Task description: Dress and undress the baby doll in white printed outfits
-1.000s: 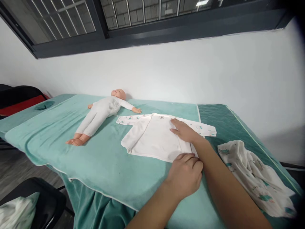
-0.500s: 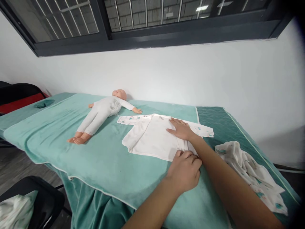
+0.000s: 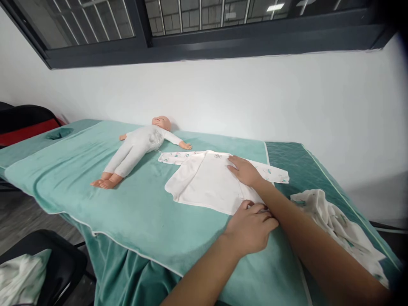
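Observation:
A white baby shirt (image 3: 207, 182) with patterned long sleeves lies spread on the green blanket, its inner side and neck label showing. My right hand (image 3: 245, 171) rests flat on its right upper part, fingers stretched out and open. Below it, my left hand (image 3: 251, 225) is closed, with curled fingers gripping the shirt's lower right edge. The fingertips and the cloth between them are partly hidden. Beyond the shirt's left sleeve, a baby doll (image 3: 137, 144) in a white bodysuit lies on its back with arms spread.
A crumpled patterned white garment (image 3: 331, 225) lies on the right of the bed, beside my right forearm. The green blanket (image 3: 143, 229) hangs over the front edge. At lower left, a black chair (image 3: 63, 259) holds folded cloth (image 3: 24, 276). A wall (image 3: 223, 97) and window stand behind.
My left hand has shifted slightly to the right along the shirt's lower edge. The right hand stays flat on the shirt. The camera view has moved a little.

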The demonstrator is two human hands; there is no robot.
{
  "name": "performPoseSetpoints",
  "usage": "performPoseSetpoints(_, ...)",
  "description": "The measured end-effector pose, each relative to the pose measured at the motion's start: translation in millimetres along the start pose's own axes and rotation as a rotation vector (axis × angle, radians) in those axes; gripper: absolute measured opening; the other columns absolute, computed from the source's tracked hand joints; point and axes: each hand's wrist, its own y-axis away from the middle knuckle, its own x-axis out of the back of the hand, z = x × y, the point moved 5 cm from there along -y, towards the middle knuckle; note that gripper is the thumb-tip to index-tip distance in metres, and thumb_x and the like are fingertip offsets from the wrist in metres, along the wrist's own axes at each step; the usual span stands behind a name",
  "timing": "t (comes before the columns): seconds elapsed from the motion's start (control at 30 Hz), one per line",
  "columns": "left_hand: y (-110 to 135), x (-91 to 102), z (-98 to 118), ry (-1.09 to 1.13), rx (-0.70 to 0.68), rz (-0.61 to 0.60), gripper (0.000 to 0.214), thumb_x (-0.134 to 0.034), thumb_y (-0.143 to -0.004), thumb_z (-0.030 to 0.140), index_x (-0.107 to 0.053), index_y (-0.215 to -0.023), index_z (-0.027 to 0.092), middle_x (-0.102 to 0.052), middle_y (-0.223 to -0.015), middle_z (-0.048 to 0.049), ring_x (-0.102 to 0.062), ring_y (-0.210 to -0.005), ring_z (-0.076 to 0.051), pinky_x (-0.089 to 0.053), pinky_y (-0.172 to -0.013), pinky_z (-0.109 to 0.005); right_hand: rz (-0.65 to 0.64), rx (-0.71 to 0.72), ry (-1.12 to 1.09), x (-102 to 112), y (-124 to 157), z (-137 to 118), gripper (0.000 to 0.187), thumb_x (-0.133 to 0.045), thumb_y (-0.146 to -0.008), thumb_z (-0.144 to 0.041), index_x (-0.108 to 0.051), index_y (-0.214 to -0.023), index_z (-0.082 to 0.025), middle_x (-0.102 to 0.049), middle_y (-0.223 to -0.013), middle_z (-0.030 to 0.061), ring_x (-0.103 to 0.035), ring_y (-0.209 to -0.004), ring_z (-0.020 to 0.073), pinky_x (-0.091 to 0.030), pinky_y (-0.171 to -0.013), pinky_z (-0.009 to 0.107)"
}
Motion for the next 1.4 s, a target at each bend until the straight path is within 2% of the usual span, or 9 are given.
performPoseSetpoints(0.2, 0, -3.3, -1, 0.012, -0.006, 0.011, 0.023, -0.047, -0.09, 0.017, -0.06, -0.109, 0.018, -0.07, -0.111, -0.0006, -0.052, -0.116, -0.019, -0.035, -0.097, -0.04, 0.008, 0.041, 0.027, -5, 0, 5, 0.054, -0.034, -0.099, -0.048, -0.046, -0.144, -0.019, -0.043, -0.154, 0.0087, -0.032, -0.146, 0.0286, -0.032, -0.117, 0.048)
performPoseSetpoints(0.33, 2, -5.3, -3, 0.039, 0.003, 0.052, 0.02, -0.049, -0.089, 0.02, -0.062, -0.104, 0.018, -0.071, -0.105, -0.0027, -0.056, -0.111, -0.02, -0.037, -0.095, -0.04, 0.032, 0.08, 0.079, -3, 2, -1, 0.054, -0.03, -0.101, -0.047, -0.05, -0.141, -0.016, -0.042, -0.155, 0.0101, -0.033, -0.146, 0.0283, -0.032, -0.117, 0.048)
performPoseSetpoints(0.47, 5, -4.7, -4, 0.089, 0.015, 0.16, 0.023, -0.047, -0.09, 0.021, -0.065, -0.104, 0.017, -0.072, -0.1, -0.0057, -0.06, -0.106, -0.019, -0.041, -0.092, -0.038, 0.101, 0.077, 0.132, 4, 8, -11, 0.051, -0.024, -0.103, -0.038, -0.056, -0.135, -0.014, -0.051, -0.148, 0.0119, -0.039, -0.142, 0.0239, -0.03, -0.118, 0.044)
performPoseSetpoints(0.63, 19, 11.8, -3, 0.155, 0.061, 0.308, 0.024, -0.046, -0.089, 0.018, -0.066, -0.102, 0.017, -0.073, -0.105, -0.0062, -0.063, -0.101, -0.018, -0.046, -0.086, -0.036, 0.013, 0.087, 0.183, 6, 6, -18, 0.047, -0.031, -0.101, -0.037, -0.056, -0.135, -0.016, -0.056, -0.143, 0.0109, -0.046, -0.137, 0.0247, -0.034, -0.115, 0.045)
performPoseSetpoints(0.8, 65, 50.8, -14, 0.265, 0.166, 0.401, 0.029, -0.046, -0.086, 0.012, -0.064, -0.108, 0.019, -0.072, -0.109, -0.0046, -0.062, -0.104, -0.018, -0.049, -0.091, -0.036, -0.037, 0.061, 0.218, 5, -10, -23, 0.048, -0.034, -0.1, -0.04, -0.054, -0.135, -0.016, -0.055, -0.143, 0.0124, -0.049, -0.134, 0.0265, -0.037, -0.112, 0.044)
performPoseSetpoints(0.93, 122, 88.3, -35, 0.253, 0.239, 0.458, 0.033, -0.045, -0.087, 0.008, -0.063, -0.111, 0.021, -0.072, -0.108, -0.0052, -0.063, -0.104, -0.018, -0.05, -0.091, -0.037, -0.039, -0.007, 0.221, -8, -21, -29, 0.05, -0.033, -0.099, -0.043, -0.051, -0.137, -0.015, -0.056, -0.142, 0.0143, -0.052, -0.13, 0.0282, -0.041, -0.109, 0.043)
performPoseSetpoints(1.07, 183, 130.1, -63, 0.201, 0.291, 0.523, 0.035, -0.043, -0.088, 0.005, -0.062, -0.111, 0.021, -0.072, -0.11, -0.0057, -0.063, -0.105, -0.018, -0.051, -0.093, -0.038, -0.02, -0.072, 0.207, -16, -20, -34, 0.05, -0.035, -0.097, -0.04, -0.051, -0.136, -0.013, -0.053, -0.144, 0.0169, -0.045, -0.136, 0.0312, -0.036, -0.113, 0.048)
performPoseSetpoints(1.23, 239, 197.5, -120, 0.099, 0.458, 0.58, 0.034, -0.04, -0.091, 0.008, -0.063, -0.112, 0.023, -0.071, -0.114, -0.0055, -0.063, -0.11, -0.02, -0.049, -0.098, -0.039, 0.017, -0.133, 0.17, -3, -32, -54, 0.05, -0.034, -0.096, -0.042, -0.053, -0.132, -0.012, -0.051, -0.144, 0.0189, -0.04, -0.138, 0.0355, -0.034, -0.112, 0.055)
performPoseSetpoints(1.4, 280, 265.1, -207, -0.068, 0.833, 0.687, 0.029, -0.045, -0.091, 0.024, -0.063, -0.114, 0.023, -0.068, -0.117, -0.0054, -0.061, -0.113, -0.024, -0.047, -0.101, -0.039, 0.007, -0.104, 0.067, -1, -79, -108, 0.053, -0.034, -0.096, -0.046, -0.051, -0.136, -0.015, -0.052, -0.144, 0.0152, -0.04, -0.138, 0.0322, -0.038, -0.111, 0.049)
